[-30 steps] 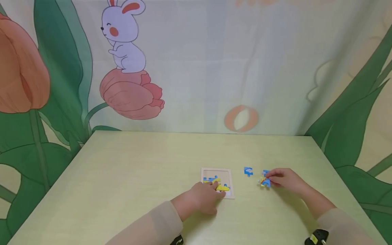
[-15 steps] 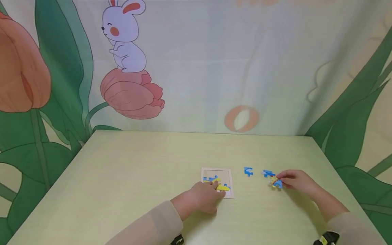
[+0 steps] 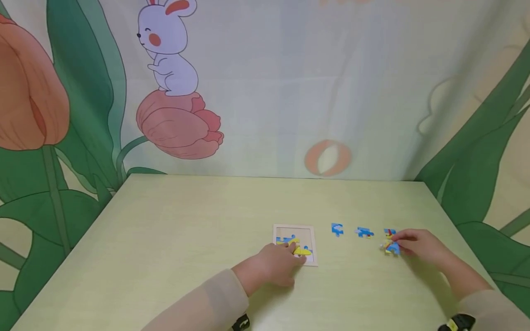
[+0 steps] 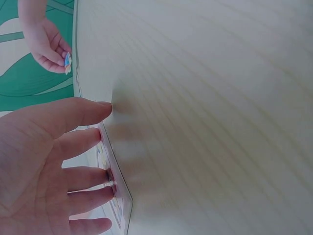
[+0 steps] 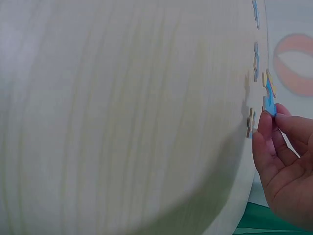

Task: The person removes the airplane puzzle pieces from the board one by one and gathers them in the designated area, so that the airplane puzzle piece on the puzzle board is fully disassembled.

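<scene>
My right hand [image 3: 426, 247] pinches a blue, yellow and red jigsaw piece [image 3: 391, 247] between thumb and fingers. In the right wrist view this held piece [image 5: 270, 95] is raised above the table. Just behind it in the head view lies another piece [image 3: 389, 231], partly hidden. Farther left are two blue jigsaw pieces, one [image 3: 364, 232] with some red and one [image 3: 337, 229] with white. My left hand [image 3: 276, 265] rests its fingers on a pale wooden puzzle tray [image 3: 315, 246], where yellow and blue pieces [image 3: 302, 251] are fitted. The hand hides the tray's near left part.
The pale wooden table [image 3: 198, 220] extends left of the tray and in front of it. Behind it hangs a cloth [image 3: 256, 92] printed with a rabbit and tulips. A dark band [image 3: 457, 322] sits at the right wrist.
My right hand has moved to the right with the pinched piece, past the red-marked blue piece to beside another one. The left hand has stayed on the tray.
</scene>
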The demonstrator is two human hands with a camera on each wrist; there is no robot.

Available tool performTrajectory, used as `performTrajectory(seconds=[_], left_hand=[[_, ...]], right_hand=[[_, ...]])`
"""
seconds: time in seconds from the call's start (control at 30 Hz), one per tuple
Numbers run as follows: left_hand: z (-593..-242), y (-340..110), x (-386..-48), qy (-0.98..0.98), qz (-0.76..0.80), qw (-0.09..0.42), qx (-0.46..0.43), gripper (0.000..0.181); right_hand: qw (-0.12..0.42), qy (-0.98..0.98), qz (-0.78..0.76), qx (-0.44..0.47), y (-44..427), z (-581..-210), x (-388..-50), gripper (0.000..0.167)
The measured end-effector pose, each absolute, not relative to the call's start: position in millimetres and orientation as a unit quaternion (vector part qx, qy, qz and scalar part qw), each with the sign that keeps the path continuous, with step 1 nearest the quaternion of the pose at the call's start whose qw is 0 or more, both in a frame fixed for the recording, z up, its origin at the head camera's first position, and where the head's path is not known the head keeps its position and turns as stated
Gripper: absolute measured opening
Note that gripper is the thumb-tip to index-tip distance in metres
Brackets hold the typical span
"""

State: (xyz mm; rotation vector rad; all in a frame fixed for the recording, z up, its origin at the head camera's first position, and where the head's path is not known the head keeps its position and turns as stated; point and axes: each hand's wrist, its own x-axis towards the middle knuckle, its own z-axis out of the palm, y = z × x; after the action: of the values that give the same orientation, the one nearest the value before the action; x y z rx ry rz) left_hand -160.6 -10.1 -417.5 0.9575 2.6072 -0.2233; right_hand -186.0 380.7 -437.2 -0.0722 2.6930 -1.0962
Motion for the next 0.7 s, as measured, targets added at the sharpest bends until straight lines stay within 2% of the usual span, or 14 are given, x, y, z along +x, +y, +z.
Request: performTrajectory(seconds=[0.7], left_hand=[[-417,-10,-160,0.922,-0.076,0.173,0.338,0.063]], right_hand=[[0.127,0.938,-0.323,-0.01,390,-443,-184,0.015]])
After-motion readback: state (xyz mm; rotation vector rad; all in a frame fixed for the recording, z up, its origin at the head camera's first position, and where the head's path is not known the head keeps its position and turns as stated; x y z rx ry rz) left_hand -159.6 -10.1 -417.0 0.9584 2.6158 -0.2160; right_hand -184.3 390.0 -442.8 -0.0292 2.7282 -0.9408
